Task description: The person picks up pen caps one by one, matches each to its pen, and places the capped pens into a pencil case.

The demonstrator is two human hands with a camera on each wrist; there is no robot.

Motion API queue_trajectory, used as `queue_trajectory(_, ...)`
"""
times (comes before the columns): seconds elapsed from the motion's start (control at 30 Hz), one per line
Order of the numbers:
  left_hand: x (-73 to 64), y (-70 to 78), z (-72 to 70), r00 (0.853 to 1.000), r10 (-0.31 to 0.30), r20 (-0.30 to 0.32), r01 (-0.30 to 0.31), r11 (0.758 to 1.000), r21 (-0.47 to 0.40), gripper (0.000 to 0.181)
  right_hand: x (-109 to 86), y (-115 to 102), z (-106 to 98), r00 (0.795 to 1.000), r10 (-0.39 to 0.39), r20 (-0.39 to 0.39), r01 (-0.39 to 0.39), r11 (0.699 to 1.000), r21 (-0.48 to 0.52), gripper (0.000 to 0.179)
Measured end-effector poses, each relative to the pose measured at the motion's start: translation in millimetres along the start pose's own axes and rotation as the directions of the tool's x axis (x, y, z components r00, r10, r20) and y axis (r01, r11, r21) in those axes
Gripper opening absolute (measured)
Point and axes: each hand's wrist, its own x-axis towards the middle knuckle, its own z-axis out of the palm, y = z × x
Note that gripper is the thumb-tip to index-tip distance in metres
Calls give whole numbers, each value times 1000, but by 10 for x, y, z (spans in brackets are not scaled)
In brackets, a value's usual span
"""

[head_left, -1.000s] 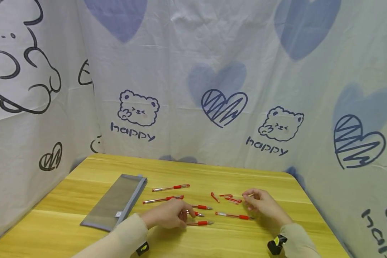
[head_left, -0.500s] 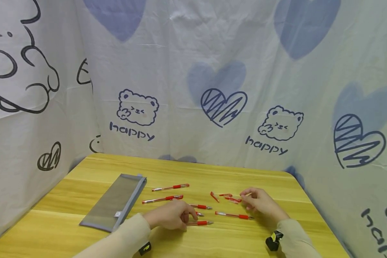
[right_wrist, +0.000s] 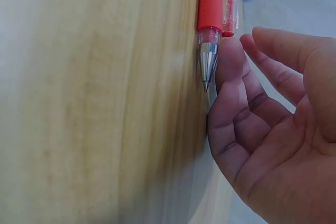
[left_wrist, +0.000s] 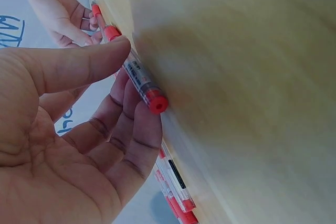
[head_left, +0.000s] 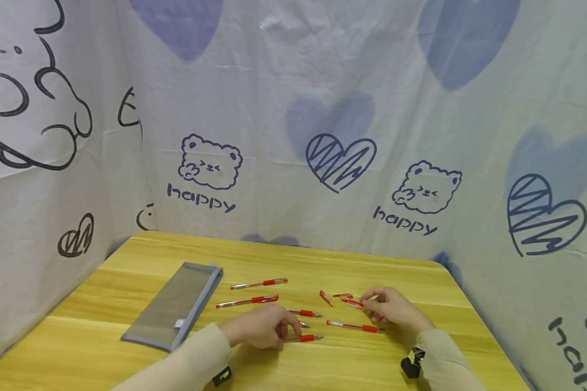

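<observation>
Cloth (head_left: 274, 217) reading "happy" is hanging behind the table (head_left: 352, 369). Near centre, the left hand (head_left: 260, 327) is pinching a red pen (head_left: 305, 338); farther right, the right hand (head_left: 393, 310) is hovering at a red cap (head_left: 350, 302), its grip impossible to tell.

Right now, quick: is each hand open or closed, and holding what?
Left hand: closed, pinching a red pen between thumb and fingers.
Right hand: open, loosely bent by a red pen cap; whether it touches can't be told.

Plain cream sleeves (head_left: 195, 353) show at the bottom of the frame, each with a black-and-yellow wrist device (head_left: 413, 363).
</observation>
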Motion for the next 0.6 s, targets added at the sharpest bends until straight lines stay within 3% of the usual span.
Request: queue_trajectory(0.6,23,4,27,1000,-6,1,6,1000,16,45,64,-18,38,999,42,29,-43,999,6,19)
